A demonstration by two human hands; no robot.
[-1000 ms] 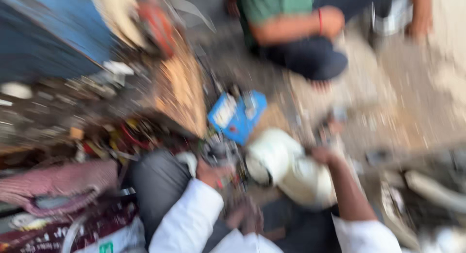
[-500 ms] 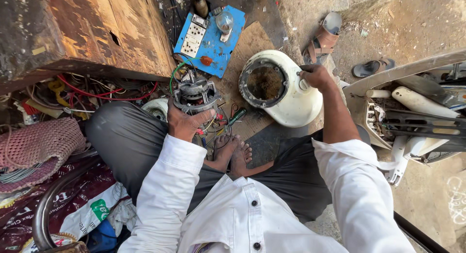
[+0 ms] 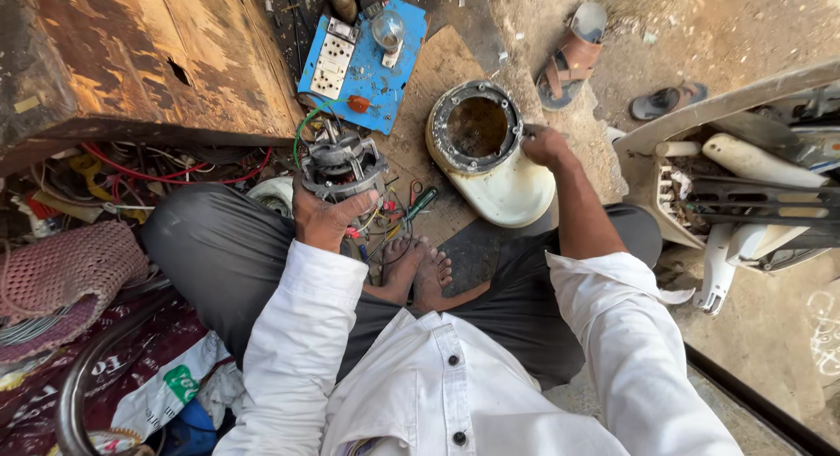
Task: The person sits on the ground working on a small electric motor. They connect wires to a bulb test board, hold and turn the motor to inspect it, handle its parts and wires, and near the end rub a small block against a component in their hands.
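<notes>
His left hand (image 3: 325, 218) has its grip closed under one motor core (image 3: 339, 164); his right hand (image 3: 544, 144) pinches the rim of one cream housing (image 3: 503, 186); two sandals (image 3: 570, 55) lie beyond.

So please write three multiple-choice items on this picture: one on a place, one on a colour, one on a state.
1. Where does the blue board with the white switches lie?
A. on the lap
B. on the ground beside the wooden box
C. on the sandal

2. What colour are the person's sleeves?
A. white
B. red
C. black

3. How is the motor with the copper windings?
A. lying on the ground
B. inside the round housing
C. held up in the left hand

Answers:
1 B, it lies flat by the box's corner.
2 A, both sleeves are white.
3 C, the left fingers grip it from below, while the right hand touches the cream housing.
</notes>
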